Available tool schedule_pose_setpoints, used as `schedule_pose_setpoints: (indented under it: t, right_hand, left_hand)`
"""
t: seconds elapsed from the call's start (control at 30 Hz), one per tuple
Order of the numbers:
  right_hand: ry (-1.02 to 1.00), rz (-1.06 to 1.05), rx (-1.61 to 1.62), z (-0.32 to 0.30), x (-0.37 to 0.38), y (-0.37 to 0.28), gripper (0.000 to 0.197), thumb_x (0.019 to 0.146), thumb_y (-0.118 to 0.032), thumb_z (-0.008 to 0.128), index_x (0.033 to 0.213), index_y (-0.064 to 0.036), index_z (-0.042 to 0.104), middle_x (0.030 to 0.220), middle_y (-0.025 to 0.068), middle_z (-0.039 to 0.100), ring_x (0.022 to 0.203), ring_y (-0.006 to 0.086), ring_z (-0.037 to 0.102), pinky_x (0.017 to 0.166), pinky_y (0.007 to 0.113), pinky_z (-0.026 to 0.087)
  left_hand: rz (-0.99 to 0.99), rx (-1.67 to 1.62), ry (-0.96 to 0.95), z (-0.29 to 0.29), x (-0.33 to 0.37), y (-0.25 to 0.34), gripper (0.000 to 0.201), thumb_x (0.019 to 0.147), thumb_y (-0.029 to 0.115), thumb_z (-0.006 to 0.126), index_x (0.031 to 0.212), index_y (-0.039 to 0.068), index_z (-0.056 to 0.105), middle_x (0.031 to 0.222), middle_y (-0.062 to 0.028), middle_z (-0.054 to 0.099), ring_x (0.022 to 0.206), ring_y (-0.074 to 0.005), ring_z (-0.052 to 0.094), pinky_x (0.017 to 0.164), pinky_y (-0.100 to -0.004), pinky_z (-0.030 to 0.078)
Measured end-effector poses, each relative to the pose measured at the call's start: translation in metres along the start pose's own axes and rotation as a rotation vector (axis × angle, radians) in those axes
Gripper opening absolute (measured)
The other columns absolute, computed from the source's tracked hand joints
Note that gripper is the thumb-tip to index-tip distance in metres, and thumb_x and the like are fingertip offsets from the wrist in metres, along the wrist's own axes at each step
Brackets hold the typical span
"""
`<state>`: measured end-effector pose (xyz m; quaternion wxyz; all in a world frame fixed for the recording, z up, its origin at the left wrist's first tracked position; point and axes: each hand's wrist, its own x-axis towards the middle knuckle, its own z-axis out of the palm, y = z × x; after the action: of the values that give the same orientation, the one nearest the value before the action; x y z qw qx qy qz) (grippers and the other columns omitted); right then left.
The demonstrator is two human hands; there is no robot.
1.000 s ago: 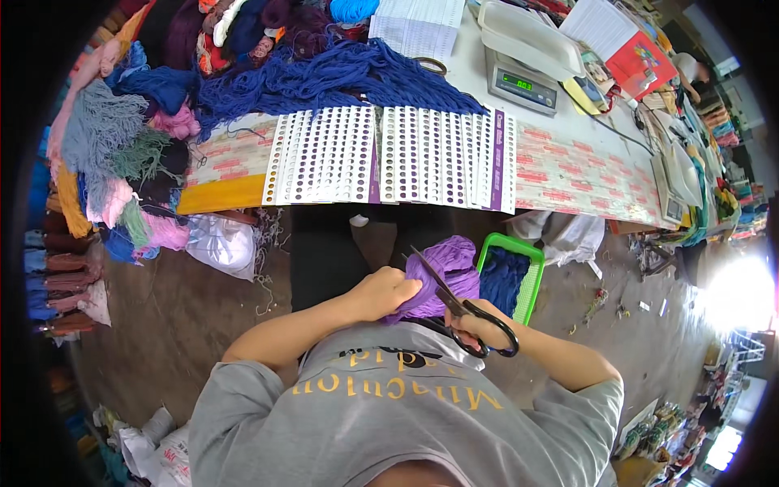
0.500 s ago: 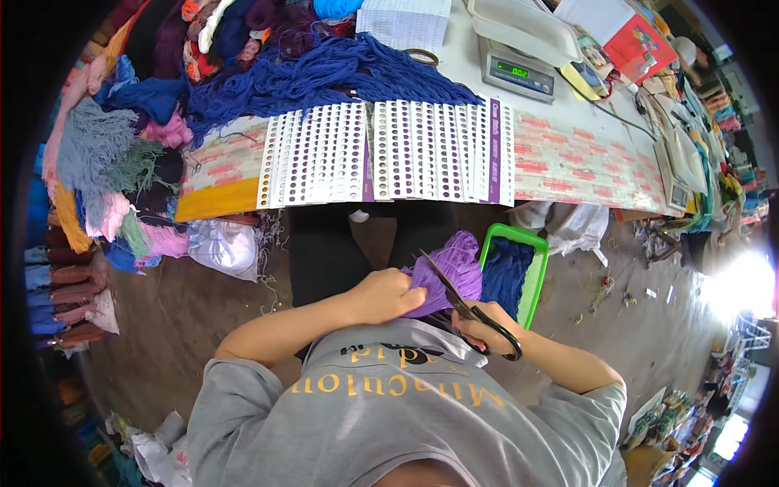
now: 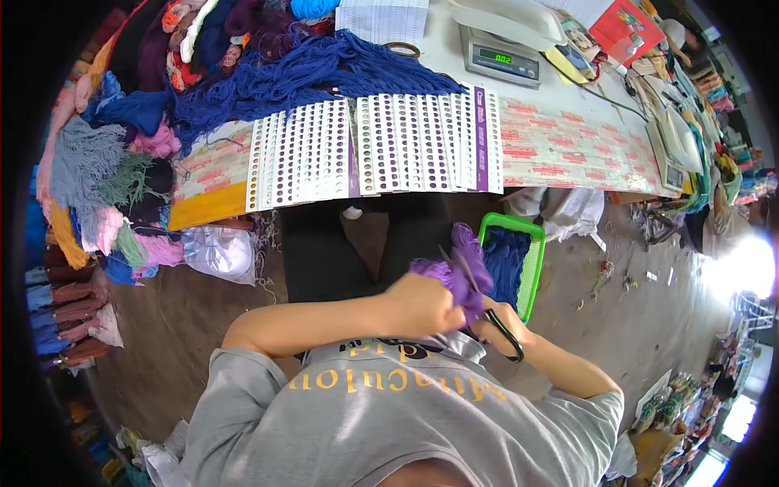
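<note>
In front of my lap a skein of purple yarn [image 3: 469,242] is bunched up, with my left hand [image 3: 422,305] closed on it. My right hand [image 3: 497,318] grips a pair of scissors [image 3: 505,334] by its black handles. The blades point up and away, lying against the purple strands. Whether they are cutting any strand I cannot tell. Just right of my right hand stands a green plastic basket [image 3: 539,260] with dark blue yarn [image 3: 505,260] in it.
Cards with rows of punched holes [image 3: 389,146] line the table's near edge. Loose blue yarn [image 3: 324,77] lies behind them. A digital scale [image 3: 501,65] bearing a white tray stands farther right. Mixed yarn hanks [image 3: 89,146] are heaped at left, above a white bag [image 3: 219,252].
My left hand has moved to the right, closer to my right hand. The purple yarn has shifted and bunched between them, and the scissors now point more steeply upward.
</note>
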<state>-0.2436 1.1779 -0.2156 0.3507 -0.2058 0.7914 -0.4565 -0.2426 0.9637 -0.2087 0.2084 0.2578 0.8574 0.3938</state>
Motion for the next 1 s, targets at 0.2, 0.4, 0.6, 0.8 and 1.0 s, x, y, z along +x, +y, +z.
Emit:
schedule_pose_setpoints:
  t: [0.2,0.4,0.6,0.8,1.0]
  right_hand:
    - [0.074,0.256,0.363,-0.003,-0.033,0.011,0.01,0.079,-0.011,0.052,0.081,-0.0015,0.052,0.055,0.0016,0.05,0.047,0.0091,0.047,0.042,0.026,0.035]
    - [0.364,0.187,0.49,-0.012,-0.032,0.019,0.012,0.085,-0.014,0.05,0.092,-0.0042,0.048,0.058,-0.0007,0.046,0.048,0.0083,0.044,0.045,0.023,0.035]
    - [0.534,0.149,0.621,-0.029,-0.019,0.072,0.02,0.082,-0.01,0.051,0.101,-0.0037,0.048,0.074,0.004,0.051,0.064,0.0118,0.049,0.059,0.026,0.041]
    - [0.48,0.162,-0.347,-0.037,-0.011,0.106,0.025,0.078,-0.013,0.061,0.099,-0.0056,0.052,0.08,0.0161,0.06,0.075,0.0368,0.058,0.066,0.041,0.046]
    - [0.414,0.008,-0.635,-0.026,0.01,0.128,0.021,0.074,-0.016,0.063,0.091,-0.0079,0.054,0.08,0.0116,0.061,0.065,0.0355,0.057,0.063,0.043,0.047]
  left_hand:
    - [-0.012,-0.063,-0.114,0.006,0.017,0.009,0.044,0.08,0.033,0.048,0.054,-0.002,0.057,0.055,-0.02,0.055,0.054,-0.0368,0.056,0.055,-0.0452,0.045]
    - [-0.066,-0.189,-0.223,-0.016,-0.001,0.023,0.047,0.083,0.035,0.044,0.06,-0.004,0.058,0.061,-0.0247,0.055,0.059,-0.0374,0.057,0.059,-0.0427,0.047]
    - [0.592,-1.647,-0.101,-0.089,-0.127,-0.009,0.024,0.073,0.025,0.06,0.062,0.006,0.052,0.057,-0.0055,0.055,0.047,-0.0151,0.052,0.043,-0.0295,0.043]
    - [0.647,-1.488,1.05,-0.152,-0.284,-0.004,0.029,0.091,0.009,0.04,0.062,0.011,0.044,0.045,-0.0001,0.044,0.036,-0.0076,0.041,0.046,-0.0152,0.04]
    - [0.672,-1.155,0.768,-0.17,-0.521,-0.152,0.028,0.083,0.011,0.046,0.109,0.002,0.052,0.092,-0.0057,0.055,0.077,-0.0158,0.056,0.075,-0.0301,0.045]
